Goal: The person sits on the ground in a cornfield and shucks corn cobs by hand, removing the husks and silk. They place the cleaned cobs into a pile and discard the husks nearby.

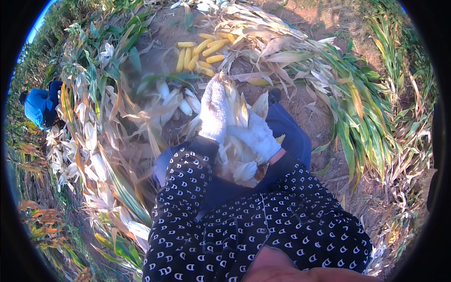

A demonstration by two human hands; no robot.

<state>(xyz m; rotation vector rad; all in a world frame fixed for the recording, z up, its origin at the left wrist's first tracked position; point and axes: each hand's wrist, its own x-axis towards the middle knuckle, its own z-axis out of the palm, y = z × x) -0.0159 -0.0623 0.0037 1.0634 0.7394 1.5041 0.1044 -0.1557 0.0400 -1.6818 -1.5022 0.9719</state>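
Note:
My left hand (214, 109), in a white knitted glove, closes around the upper part of a corn ear in dry husk (232, 97). Against the right side of the same husk, lower down, lies my right hand (256, 134), also gloved, its fingers partly hidden by the leaves. Loose pale husks (245, 171) lie between my legs beneath both hands. Beyond the hands, several bare yellow corn cobs (202, 47) rest in a pile on the soil. Ears still in whitish husk (186, 105) lie just left of my left hand.
Cut corn stalks with dry and green leaves (352, 105) spread along the right. More stalks and husks (102, 141) are heaped on the left. A person in blue (38, 105) bends down at the far left, beyond that heap. Brown soil (299, 95) shows beside my right leg.

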